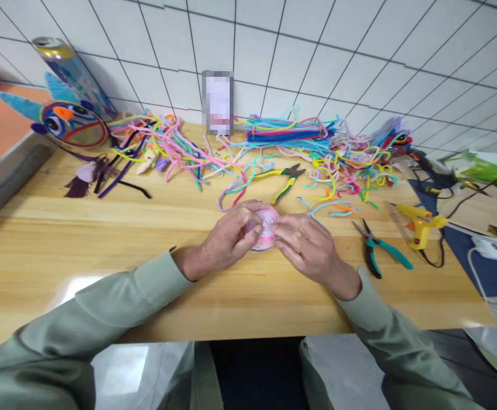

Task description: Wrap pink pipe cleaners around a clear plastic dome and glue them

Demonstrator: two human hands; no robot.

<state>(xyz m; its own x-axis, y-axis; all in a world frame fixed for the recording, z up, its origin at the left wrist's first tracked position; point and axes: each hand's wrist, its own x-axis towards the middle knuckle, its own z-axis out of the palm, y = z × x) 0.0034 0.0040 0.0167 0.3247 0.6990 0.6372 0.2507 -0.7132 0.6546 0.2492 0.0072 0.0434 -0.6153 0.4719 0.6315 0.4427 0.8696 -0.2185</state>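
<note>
A small round coil of pink and white pipe cleaner (264, 228) lies on the wooden table (103, 250) in front of me. My left hand (227, 239) grips its left side with fingers curled over it. My right hand (306, 245) pinches its right edge with closed fingers. Both hands meet over the coil, hiding most of it.
Heaps of coloured pipe cleaners (300, 142) cover the back of the table. Yellow-handled pliers (285, 176) lie behind my hands, teal-handled pliers (379, 250) and a yellow glue gun (419, 222) to the right. A pipe-cleaner mask (71, 122), a can (75, 74) and a phone (217, 102) stand at the wall.
</note>
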